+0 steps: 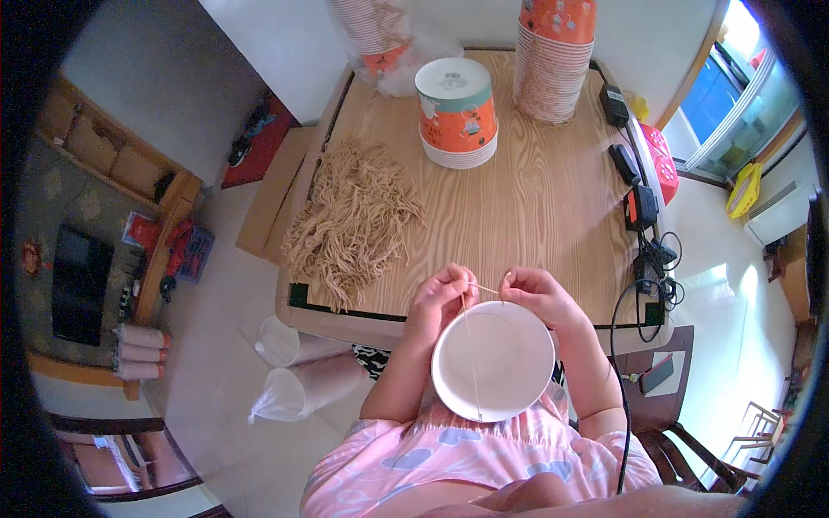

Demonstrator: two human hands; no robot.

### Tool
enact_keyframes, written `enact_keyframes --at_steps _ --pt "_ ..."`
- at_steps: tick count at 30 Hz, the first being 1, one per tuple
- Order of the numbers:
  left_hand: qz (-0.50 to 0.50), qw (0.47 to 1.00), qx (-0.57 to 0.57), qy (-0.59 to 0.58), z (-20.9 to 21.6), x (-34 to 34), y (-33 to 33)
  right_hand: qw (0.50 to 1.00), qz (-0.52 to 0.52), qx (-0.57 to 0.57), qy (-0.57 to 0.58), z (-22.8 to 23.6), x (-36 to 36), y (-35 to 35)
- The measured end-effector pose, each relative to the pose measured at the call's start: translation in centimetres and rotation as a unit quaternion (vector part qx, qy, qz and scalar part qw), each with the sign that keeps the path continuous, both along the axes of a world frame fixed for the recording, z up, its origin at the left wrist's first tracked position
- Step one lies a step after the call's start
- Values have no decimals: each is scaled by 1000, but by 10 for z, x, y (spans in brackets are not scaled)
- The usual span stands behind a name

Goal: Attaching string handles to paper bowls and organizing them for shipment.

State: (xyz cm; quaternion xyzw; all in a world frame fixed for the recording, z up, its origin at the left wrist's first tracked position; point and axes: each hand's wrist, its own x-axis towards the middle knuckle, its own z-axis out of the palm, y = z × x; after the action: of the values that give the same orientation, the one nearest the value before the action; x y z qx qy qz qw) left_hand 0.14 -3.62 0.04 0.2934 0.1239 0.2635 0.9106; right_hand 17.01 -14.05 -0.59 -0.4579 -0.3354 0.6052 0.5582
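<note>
A round white paper bucket (505,371) rests at my lap, its open mouth facing up. A thin tan cord (487,288) stretches between my hands just past the bucket's far rim, and a strand crosses its mouth to the near rim. My left hand (442,300) pinches the cord at the far left of the rim. My right hand (539,298) is closed on the cord's other side, fingers against the far right rim. On the table, a loose heap of tan cords (356,211) lies at left. Beyond it stands a short upside-down stack of orange-and-green paper buckets (458,121).
On the wooden table (535,198), a tall bucket stack (553,73) stands at the back right and a plastic-wrapped stack (380,39) at the back left. Black adapters and cables (643,224) line the right edge. Bagged bucket stacks (306,388) lie on the floor at left.
</note>
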Motion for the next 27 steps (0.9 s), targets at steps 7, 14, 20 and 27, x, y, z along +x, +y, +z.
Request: enact_keyframes --at_steps 7,14,20,27 --pt "-12 1000 17 -1 6 -1 0 998 -29 -37 30 25 -6 -11" --pt "-80 975 194 72 32 -11 -1 951 -28 102 -290 71 -18 -17" --pt "-109 938 275 182 42 -17 -13 934 -29 126 -333 71 -20 -29" --pt "-61 882 426 189 38 -12 -19 950 -46 86 -297 65 -22 -33"
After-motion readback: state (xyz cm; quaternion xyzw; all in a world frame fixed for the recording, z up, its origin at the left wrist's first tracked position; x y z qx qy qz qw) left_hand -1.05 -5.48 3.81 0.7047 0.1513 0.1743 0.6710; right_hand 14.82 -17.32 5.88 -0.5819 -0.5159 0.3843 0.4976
